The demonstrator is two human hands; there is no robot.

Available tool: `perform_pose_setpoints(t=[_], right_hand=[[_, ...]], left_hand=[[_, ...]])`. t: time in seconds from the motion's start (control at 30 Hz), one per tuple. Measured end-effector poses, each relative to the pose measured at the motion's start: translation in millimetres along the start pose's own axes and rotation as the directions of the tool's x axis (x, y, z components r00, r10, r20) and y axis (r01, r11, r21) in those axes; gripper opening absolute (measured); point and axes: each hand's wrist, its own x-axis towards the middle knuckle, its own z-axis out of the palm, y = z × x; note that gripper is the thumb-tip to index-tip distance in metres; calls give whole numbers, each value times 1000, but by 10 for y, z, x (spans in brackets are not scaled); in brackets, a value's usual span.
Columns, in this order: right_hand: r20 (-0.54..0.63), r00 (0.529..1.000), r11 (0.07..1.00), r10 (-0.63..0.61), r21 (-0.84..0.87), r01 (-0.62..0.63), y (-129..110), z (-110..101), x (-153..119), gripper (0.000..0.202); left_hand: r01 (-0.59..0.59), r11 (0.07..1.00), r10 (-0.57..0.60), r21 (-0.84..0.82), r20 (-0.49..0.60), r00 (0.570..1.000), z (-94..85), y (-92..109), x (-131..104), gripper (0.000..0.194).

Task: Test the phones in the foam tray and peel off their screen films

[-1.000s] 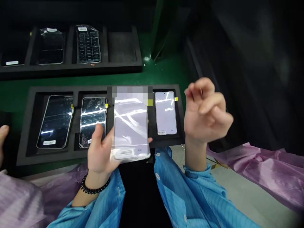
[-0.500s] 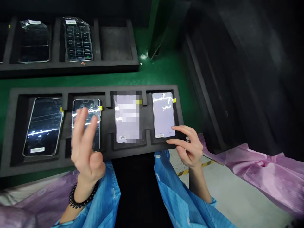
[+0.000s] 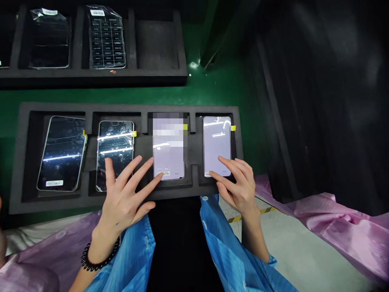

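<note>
Four is avoided here: several smartphones lie face up in the slots of a black foam tray (image 3: 170, 190). My left hand (image 3: 124, 200) is spread, fingers apart, over the second smartphone (image 3: 115, 142), which has a dark screen. One of its fingertips reaches the lower edge of the third smartphone (image 3: 168, 156), whose screen is lit pale and partly pixelated. My right hand (image 3: 240, 184) has its fingers apart, two fingertips at the lit screen of the rightmost smartphone (image 3: 216, 142). At the far left lies a dark smartphone (image 3: 62, 152) with a white label.
Behind stands another black foam tray (image 3: 158, 74) with a film-wrapped phone (image 3: 107, 40) and a dark wrapped phone (image 3: 50, 40). The green tabletop (image 3: 121, 94) shows between the trays. Black sheeting (image 3: 319, 101) hangs at right. Pink sleeves (image 3: 334, 227) of people flank me.
My left hand has turned and spread, its fingers coming down toward the second and third smartphones. My right hand has shifted slightly left over the rightmost screen. The view has moved a little.
</note>
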Motion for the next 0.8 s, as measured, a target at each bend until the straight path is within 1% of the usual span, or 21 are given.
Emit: perform_pose_setpoints(t=[0.07, 0.13, 0.23, 0.3, 0.37, 0.47, 0.5, 0.6, 0.63, 0.73, 0.8], right_hand=[[-20, 1000, 1000, 6, 15, -6, 3, -2, -8, 32], [-40, 999, 999, 15, 36, -14, 7, -3, -17, 35], [-23, 1000, 999, 20, 39, -19, 6, -3, -18, 35], [8, 1000, 1000, 15, 23, -15, 5, -3, -11, 33], [19, 1000, 1000, 16, 23, -17, 5, -4, -6, 34], [-26, 999, 997, 24, 72, -22, 9, -7, -2, 42], [-27, 999, 997, 22, 77, -20, 8, -9, -1, 42], [29, 999, 999, 22, 36, -23, -6, -12, 6, 34], [42, 999, 999, 30, 23, -31, -14, -13, 8, 34], [10, 998, 998, 56, 29, -56, -29, -14, 10, 42], [3, 999, 998, 46, 34, -47, -31, -14, 7, 40]], left_hand=[[-38, 999, 38, 12, -29, 999, -10, -10, -1, 58], [-49, 998, 50, 35, -43, 998, -10, -17, -4, 60], [-77, 994, 78, 73, -13, 997, -5, -22, 2, 61], [-86, 994, 85, 65, 19, 996, -8, -18, 9, 60], [-64, 997, 63, 44, 20, 998, -16, -6, 15, 60], [3, 1000, -2, 14, -23, 1000, -28, 18, 19, 61], [3, 1000, -2, 16, -21, 1000, -30, 23, 22, 61], [-41, 999, 40, 33, 38, 998, -24, 16, 25, 59], [-39, 999, 38, 23, 49, 998, -21, 8, 23, 58], [0, 999, 0, -47, 6, 1000, -9, -18, 9, 61], [9, 997, -9, -75, -1, 1000, -4, -28, 3, 62]])
